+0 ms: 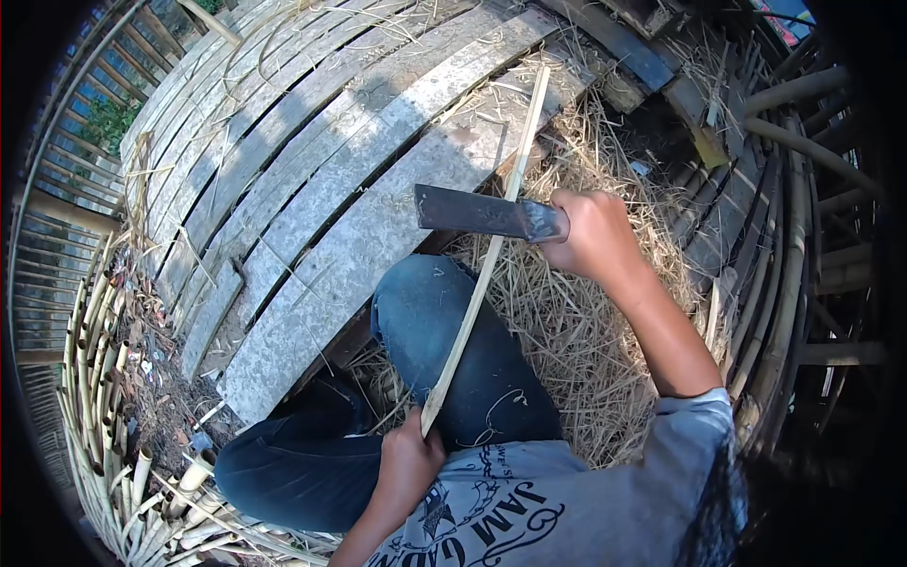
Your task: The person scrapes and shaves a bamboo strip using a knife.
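My left hand (412, 461) is closed round the lower end of a long, pale bamboo strip (460, 348), close to my belly. The strip runs up across my raised knee, and its far end lies over the wooden planks. In my right hand (595, 236) is a machete (472, 211) with a dark, broad, square-ended blade, gripped by its handle, which the fingers hide. The blade points left and crosses above the strip's middle; whether the two touch I cannot tell. A thin curled shaving (504, 406) lies on my jeans.
Grey planks (312, 250) form a slatted platform ahead and left. Straw-like shavings (595, 369) cover the ground at right. Cut bamboo poles (99, 378) stand stacked at left, beside a bamboo fence (71, 222). More poles (784, 283) line the right side.
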Demonstrator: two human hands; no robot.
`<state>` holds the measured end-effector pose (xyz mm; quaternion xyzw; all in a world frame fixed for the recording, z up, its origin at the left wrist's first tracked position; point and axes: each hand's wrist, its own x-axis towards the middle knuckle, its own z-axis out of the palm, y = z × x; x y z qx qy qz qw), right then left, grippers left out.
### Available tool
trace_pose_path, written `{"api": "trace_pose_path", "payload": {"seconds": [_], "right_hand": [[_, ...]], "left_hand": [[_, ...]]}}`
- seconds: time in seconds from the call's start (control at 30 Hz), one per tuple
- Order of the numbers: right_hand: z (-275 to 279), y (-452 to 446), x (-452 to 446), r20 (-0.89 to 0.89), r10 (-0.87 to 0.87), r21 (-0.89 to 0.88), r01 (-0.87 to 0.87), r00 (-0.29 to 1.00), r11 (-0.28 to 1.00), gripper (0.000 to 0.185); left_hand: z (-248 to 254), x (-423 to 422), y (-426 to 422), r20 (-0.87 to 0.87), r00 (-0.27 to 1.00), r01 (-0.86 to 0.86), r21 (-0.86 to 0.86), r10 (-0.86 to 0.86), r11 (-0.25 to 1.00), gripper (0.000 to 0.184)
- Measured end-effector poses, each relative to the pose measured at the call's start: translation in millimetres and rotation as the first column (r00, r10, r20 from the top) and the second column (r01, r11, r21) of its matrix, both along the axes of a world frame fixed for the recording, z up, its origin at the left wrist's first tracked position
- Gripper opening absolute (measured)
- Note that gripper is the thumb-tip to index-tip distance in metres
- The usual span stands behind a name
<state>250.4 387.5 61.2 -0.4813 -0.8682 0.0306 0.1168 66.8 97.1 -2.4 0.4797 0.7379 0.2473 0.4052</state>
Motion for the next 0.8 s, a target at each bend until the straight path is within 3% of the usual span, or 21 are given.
{"api": "trace_pose_path", "payload": {"seconds": [0.07,0.13,0.2,0.33,0.4,0.43,0.47,0.57,0.7,0.8], "right_hand": [[1.1,-23.3,-1.4,0.025,0.22,-0.24,-0.207,0.975,0.948,0.019],[-1.2,-13.9,1.6,0.062,0.231,-0.244,-0.21,0.971,0.947,0.017],[-4.0,15.4,9.0,-0.001,-0.125,-0.061,0.125,0.992,0.99,0.014],[4.0,26.2,14.6,-0.067,-0.133,0.032,0.135,0.989,0.99,0.014],[5.7,-6.8,12.0,0.111,0.224,-0.175,-0.203,0.968,0.963,0.015],[2.4,-10.5,10.6,0.106,0.265,-0.157,-0.246,0.958,0.956,0.015],[1.4,-5.4,13.3,0.112,0.258,-0.162,-0.238,0.96,0.958,0.015],[-4.1,28.6,28.6,0.051,-0.122,-0.145,0.128,0.991,0.981,0.017],[-9.1,9.4,19.9,-0.092,-0.105,-0.149,0.09,0.99,0.985,0.017],[-5.7,-5.0,13.4,0.079,0.21,-0.112,-0.201,0.974,0.973,0.018]], "left_hand": [[1.1,-1.2,-1.6,0.024,1.0,-0.01,-0.008,0.01,1.0,0.016],[-0.4,-1.7,-1.8,0.008,1.0,-0.002,0.007,0.002,1.0,0.015],[-1.2,0.3,-2.1,0.012,1.0,0.009,0.002,-0.009,1.0,0.015],[-3.7,-1.7,-3.2,0.0,1.0,-0.003,0.018,0.003,1.0,0.014],[-6.2,-1.1,-3.9,0.008,1.0,-0.025,0.018,0.025,1.0,0.014],[-8.1,-0.3,-3.6,0.015,1.0,-0.021,0.019,0.021,1.0,0.014],[-8.0,0.9,-2.2,0.022,1.0,-0.014,0.016,0.013,1.0,0.014],[-1.4,3.6,-3.1,0.04,0.999,0.014,0.011,-0.014,1.0,0.014],[-4.5,0.3,-3.3,0.013,1.0,-0.008,0.03,0.008,1.0,0.013],[-6.1,0.6,-1.5,0.033,0.999,-0.009,0.019,0.008,1.0,0.014]]}}
